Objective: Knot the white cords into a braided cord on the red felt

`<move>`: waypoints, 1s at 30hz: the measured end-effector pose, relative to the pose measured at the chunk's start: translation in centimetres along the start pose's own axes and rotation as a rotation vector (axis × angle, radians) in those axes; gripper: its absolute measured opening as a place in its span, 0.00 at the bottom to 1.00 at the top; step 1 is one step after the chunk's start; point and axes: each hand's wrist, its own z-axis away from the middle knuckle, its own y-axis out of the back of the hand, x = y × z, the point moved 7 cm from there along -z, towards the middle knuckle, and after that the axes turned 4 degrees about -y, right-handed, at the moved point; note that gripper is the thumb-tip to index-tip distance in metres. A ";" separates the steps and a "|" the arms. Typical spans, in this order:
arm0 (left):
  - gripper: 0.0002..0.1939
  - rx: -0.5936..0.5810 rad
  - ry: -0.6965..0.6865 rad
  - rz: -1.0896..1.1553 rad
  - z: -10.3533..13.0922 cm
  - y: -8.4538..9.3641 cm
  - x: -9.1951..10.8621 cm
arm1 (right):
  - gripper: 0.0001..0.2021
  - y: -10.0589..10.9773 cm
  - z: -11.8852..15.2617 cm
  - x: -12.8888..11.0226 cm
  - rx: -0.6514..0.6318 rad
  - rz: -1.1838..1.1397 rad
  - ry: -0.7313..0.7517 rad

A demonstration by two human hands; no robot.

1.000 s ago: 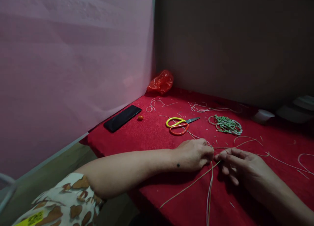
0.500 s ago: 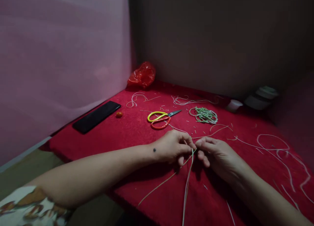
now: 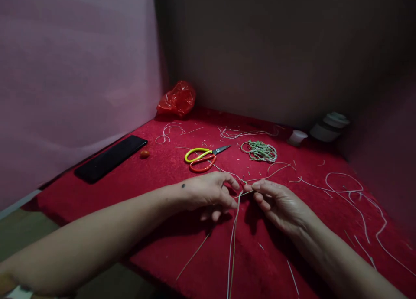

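Observation:
Thin pale cords (image 3: 233, 238) run from between my hands down toward the near table edge, and another strand trails to the lower left. My left hand (image 3: 216, 193) is beside the cords with its thumb and forefinger apart; the other fingers curl beneath. My right hand (image 3: 276, 199) pinches a cord between thumb and forefinger, close to where the strands meet. Scissors (image 3: 204, 158) with one yellow and one red handle lie beyond my left hand. A bundle of green and white knotted cord (image 3: 262, 151) rests beyond my right hand.
On the red cloth (image 3: 156, 195) are a black phone (image 3: 111, 158), a small orange-red object (image 3: 144, 154), a crumpled red plastic bag (image 3: 178, 100), a small white cup (image 3: 297, 137) and a lidded container (image 3: 329, 126). Loose cords (image 3: 344, 190) and clippings are scattered about. Walls stand behind and left.
My left thumb and forefinger have parted from the cord junction, and the left hand has moved slightly away from the right. The whole view has shifted, so objects sit further left.

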 end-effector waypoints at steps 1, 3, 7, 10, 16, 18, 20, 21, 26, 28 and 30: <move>0.18 -0.021 0.009 -0.113 0.2 0.4 0.1 | 0.03 0.1 0.0 0.0 0.022 -0.021 -0.002; 0.09 -0.052 0.008 -0.339 0.6 1.6 0.4 | 0.05 0.2 0.0 0.0 0.042 -0.042 -0.009; 0.06 0.092 -0.041 -0.763 2.5 6.1 2.3 | 0.08 0.1 0.0 0.1 -0.006 0.001 -0.042; 0.08 0.383 -0.001 -0.975 4.8 10.3 4.2 | 0.08 0.0 -0.1 0.3 -0.053 0.042 -0.049; 0.10 1.137 -0.228 -1.368 8.3 12.7 8.0 | 0.03 -0.6 -0.2 0.3 -0.126 0.037 0.047; 0.13 1.085 -0.304 -1.412 7.1 11.4 7.7 | 0.03 -0.7 -0.2 0.3 -0.130 0.032 0.058; 0.14 0.898 -0.258 -1.446 5.1 9.8 6.6 | 0.04 -0.8 -0.1 0.3 -0.138 0.037 0.056; 0.14 0.815 -0.255 -1.431 4.4 8.9 6.2 | 0.04 -0.9 -0.1 0.3 -0.140 0.044 0.053; 0.10 0.398 -0.390 -0.847 1.8 3.4 4.6 | 0.05 -1.1 -0.1 0.2 -0.162 0.124 0.053; 0.10 0.298 -0.299 -0.584 0.9 2.0 3.3 | 0.06 -1.1 -0.1 0.3 -0.157 0.161 0.050; 0.12 0.241 -0.220 -0.416 0.1 1.0 2.1 | 0.05 -0.8 -0.1 0.5 -0.132 0.204 0.045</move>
